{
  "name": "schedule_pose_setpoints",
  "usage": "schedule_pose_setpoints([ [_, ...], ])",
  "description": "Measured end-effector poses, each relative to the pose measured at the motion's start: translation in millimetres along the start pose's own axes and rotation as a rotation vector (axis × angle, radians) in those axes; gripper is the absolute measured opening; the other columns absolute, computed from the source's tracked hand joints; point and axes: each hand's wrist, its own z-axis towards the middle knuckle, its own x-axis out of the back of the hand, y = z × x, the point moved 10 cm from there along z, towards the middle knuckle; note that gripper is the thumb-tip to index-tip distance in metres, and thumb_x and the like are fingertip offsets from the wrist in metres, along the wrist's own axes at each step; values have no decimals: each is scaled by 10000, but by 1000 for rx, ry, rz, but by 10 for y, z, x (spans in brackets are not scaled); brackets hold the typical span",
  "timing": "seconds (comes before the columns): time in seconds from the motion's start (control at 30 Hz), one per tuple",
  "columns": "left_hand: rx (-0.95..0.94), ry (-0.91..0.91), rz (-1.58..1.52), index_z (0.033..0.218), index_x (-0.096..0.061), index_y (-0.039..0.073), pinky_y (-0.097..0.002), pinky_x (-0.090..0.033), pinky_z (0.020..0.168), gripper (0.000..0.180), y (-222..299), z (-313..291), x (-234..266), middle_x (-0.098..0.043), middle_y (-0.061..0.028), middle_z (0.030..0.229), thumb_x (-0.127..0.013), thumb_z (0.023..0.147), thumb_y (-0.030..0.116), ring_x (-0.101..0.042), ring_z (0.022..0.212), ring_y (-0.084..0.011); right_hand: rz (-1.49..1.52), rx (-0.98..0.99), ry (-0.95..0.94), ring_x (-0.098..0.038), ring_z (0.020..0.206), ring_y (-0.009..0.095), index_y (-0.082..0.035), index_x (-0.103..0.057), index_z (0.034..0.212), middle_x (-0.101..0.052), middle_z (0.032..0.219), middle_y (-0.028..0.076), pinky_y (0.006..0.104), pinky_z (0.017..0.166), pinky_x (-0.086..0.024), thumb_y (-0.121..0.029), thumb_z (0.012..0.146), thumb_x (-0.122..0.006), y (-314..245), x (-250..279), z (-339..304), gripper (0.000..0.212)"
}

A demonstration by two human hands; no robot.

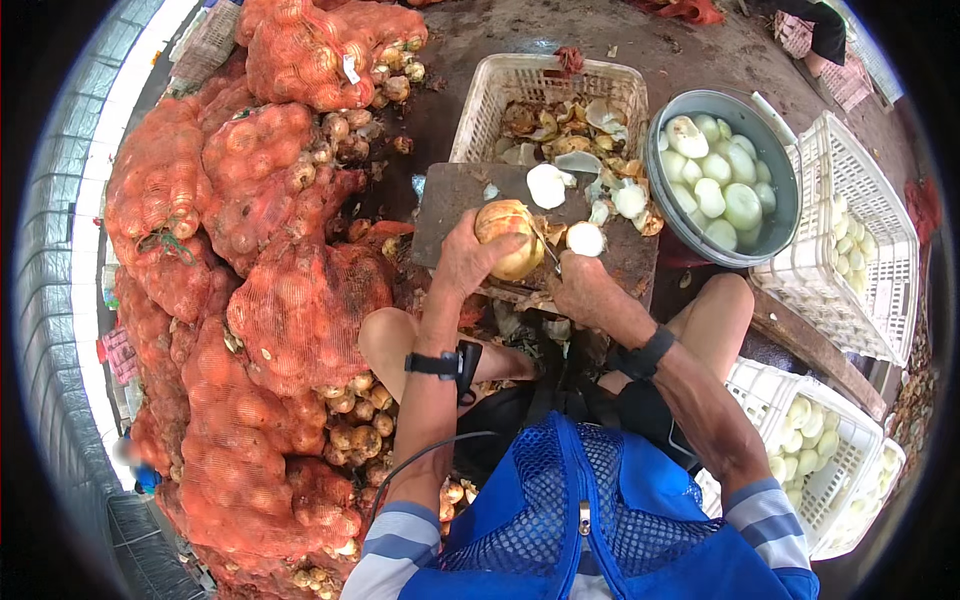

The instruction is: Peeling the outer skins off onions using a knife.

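- Head view: a brown-skinned onion [505, 218] is held above the left half of a wooden board [440, 215], toward the board's near edge; whether it rests on the wood cannot be told.
- The left hand [468, 250], at the board's left side, has its fingers clamped around the onion, the thumb laid across it.
- The right hand [592, 290], over the board's near right part, has its fingers curled together around what appears to be a knife [551, 256], the handle hidden in the grip.
- Above the board, the onion lies just left of the right fingers and slightly beyond them, the thin blade between, at the onion's right side. Contact with the skin cannot be told. The left hand is nearer, already touching; the onion looks nearly round, showing no clear long axis.
- On the board, a peeled white onion [585, 238] sits just beyond the right hand.
- Past the board's far edge stands a plastic crate [480, 110] of peelings; beyond its right corner, a grey bucket [672, 222] of peeled onions.
- Left of the board, red mesh sacks [300, 310] bulge with onions; to its right stand white crates [862, 322] of peeled ones.
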Motion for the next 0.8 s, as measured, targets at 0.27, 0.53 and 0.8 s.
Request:
schedule_pose_setpoints([
  [0.27,131,-194,-182,1226,-549,-108,-316,-531,864,732,-194,386,-43,-659,-171,1131,-820,750,377,-661,985,-204,-483,635,77,-696,749,399,28,-665,790,-677,783,253,452,628,-548,-119,875,-579,-511,57,138,191],
  [0.53,-30,145,346,1336,-481,-1,-447,-506,919,891,176,39,-4,-670,-266,1133,-804,709,543,-653,1076,-394,-353,392,14,-729,757,301,-31,-737,857,-720,776,155,402,646,-586,-213,856,-617,-544,110,179,218],
  [0.8,18,-65,209,1228,-571,1,-404,-516,894,812,137,201,-61,-690,-243,1105,-828,661,522,-675,1044,-347,-362,307,-43,-720,750,353,58,-684,901,-693,762,202,465,651,-577,-184,893,-607,-352,-88,117,254],
])
